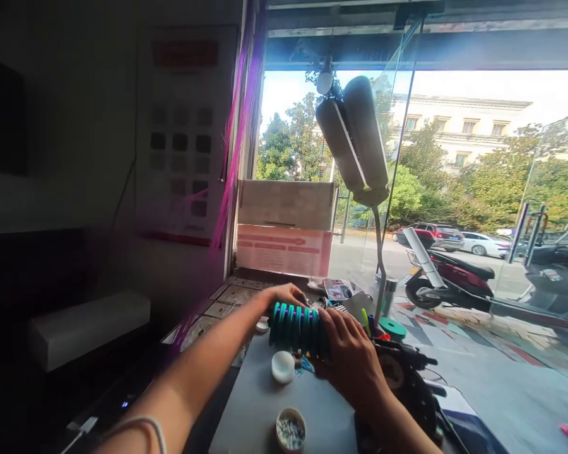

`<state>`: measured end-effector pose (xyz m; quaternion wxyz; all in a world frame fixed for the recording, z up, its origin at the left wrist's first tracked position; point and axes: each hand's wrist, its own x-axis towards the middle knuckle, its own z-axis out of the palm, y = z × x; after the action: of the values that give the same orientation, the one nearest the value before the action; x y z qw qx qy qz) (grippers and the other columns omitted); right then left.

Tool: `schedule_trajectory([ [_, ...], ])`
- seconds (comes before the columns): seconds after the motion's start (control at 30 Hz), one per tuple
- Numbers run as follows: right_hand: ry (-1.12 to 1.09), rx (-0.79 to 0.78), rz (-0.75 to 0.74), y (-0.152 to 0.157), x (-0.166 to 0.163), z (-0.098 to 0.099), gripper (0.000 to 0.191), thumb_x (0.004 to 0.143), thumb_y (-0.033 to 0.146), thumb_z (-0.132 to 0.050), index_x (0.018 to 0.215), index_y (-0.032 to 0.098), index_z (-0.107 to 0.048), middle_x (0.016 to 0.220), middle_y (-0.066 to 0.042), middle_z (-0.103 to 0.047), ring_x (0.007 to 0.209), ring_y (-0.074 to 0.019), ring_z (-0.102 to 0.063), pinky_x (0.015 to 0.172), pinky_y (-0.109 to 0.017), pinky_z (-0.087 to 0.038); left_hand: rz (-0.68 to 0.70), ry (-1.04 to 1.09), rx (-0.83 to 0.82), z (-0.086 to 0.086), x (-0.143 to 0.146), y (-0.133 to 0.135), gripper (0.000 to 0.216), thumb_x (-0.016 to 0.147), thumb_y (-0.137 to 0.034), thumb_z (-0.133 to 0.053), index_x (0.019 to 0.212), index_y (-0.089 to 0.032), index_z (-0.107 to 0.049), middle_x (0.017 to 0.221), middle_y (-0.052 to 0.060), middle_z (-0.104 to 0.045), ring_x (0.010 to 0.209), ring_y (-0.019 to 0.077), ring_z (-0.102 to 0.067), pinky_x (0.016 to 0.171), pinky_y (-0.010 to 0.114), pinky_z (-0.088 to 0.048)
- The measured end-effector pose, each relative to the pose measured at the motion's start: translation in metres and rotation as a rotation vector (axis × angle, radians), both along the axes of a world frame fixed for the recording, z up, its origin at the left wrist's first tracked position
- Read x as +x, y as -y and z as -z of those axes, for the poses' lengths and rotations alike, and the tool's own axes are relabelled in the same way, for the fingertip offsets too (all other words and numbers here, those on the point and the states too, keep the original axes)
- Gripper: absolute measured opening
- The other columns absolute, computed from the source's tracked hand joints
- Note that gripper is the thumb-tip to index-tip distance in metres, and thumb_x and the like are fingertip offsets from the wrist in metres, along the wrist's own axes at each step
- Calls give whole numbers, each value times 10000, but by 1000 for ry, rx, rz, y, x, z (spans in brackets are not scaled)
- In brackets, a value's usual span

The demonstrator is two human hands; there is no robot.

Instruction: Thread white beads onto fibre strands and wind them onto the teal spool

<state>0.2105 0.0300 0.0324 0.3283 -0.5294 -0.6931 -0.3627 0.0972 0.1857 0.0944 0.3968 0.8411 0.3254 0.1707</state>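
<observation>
A teal ridged roll [297, 331], with purple showing between its ridges, is held above the white work surface [246, 391]. My right hand [353, 347] is closed over its right end, fingers on top. Beyond the roll's left end, my left hand [286, 294] reaches over with its fingers curled down. The roll and small clutter partly hide those fingertips, so what they hold cannot be made out. Just in front of the roll lies a round white lid-like piece [283, 367]. Closer to me stands a small round tub [291, 430] of small pale pieces.
A dark machine [407, 378] stands right of my right hand. Behind it are a teal disc [392, 327] and a lamp [355, 139] on a bent stem. Pink-purple strands [231, 139] hang at left, beside the glass window. Papers [338, 289] lie at the back.
</observation>
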Motion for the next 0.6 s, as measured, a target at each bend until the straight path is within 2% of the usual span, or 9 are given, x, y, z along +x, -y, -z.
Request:
schedule_trajectory([
  [0.03, 1, 0, -1, -1, 1, 1, 539, 684, 329, -589, 1161, 123, -447, 1051, -127, -576, 994, -273, -498, 882, -432, -421, 66, -80, -8, -16, 6, -3, 86, 754, -184, -631, 731, -105, -608, 626, -32, -598, 521, 77, -541, 527, 226, -468],
  [0.1, 4, -1, 2, -1, 2, 2, 536, 688, 335, -586, 1159, 117, -453, 1047, -131, -576, 992, -276, -495, 882, -434, -421, 152, -172, 1, -42, 15, -4, 144, 519, -65, -752, 554, -120, -624, 449, -62, -552, 423, 78, -480, 461, 202, -390],
  [0.2, 4, -15, 6, 1, 4, 2, 533, 698, 336, -578, 1164, 108, -456, 1052, -133, -574, 992, -274, -487, 888, -425, -419, 231, -179, 26, -62, 19, 9, 190, 403, -18, -742, 476, -146, -622, 420, -65, -560, 439, 83, -480, 462, 191, -355],
  [0.27, 0, -22, 6, 3, 3, 1, 523, 704, 332, -568, 1166, 112, -455, 1054, -131, -572, 995, -272, -482, 890, -423, -417, 239, -112, 46, -60, 12, 24, 166, 422, -42, -727, 466, -152, -611, 420, -73, -549, 451, 75, -470, 476, 184, -356],
  [0.4, -8, -33, 10, 9, 0, -1, 499, 691, 299, -572, 1146, 125, -466, 1049, -121, -569, 988, -267, -483, 892, -414, -410, 190, 98, 76, -40, -11, 53, 78, 564, -153, -690, 558, -137, -614, 532, -42, -592, 558, 94, -534, 581, 202, -418],
  [0.5, -8, -41, 11, 12, -4, -4, 497, 678, 296, -588, 1133, 131, -475, 1061, -119, -564, 987, -274, -484, 872, -405, -419, 123, 212, 109, -29, -23, 66, 83, 663, -205, -632, 663, -122, -624, 694, 17, -655, 697, 127, -593, 671, 229, -449],
  [0.6, -2, -44, 24, 15, -6, -5, 520, 670, 303, -606, 1142, 127, -474, 1053, -118, -566, 984, -277, -488, 866, -401, -424, 22, 248, 181, -25, -26, 79, 99, 708, -206, -587, 676, -116, -610, 700, 34, -656, 696, 135, -597, 672, 240, -456],
])
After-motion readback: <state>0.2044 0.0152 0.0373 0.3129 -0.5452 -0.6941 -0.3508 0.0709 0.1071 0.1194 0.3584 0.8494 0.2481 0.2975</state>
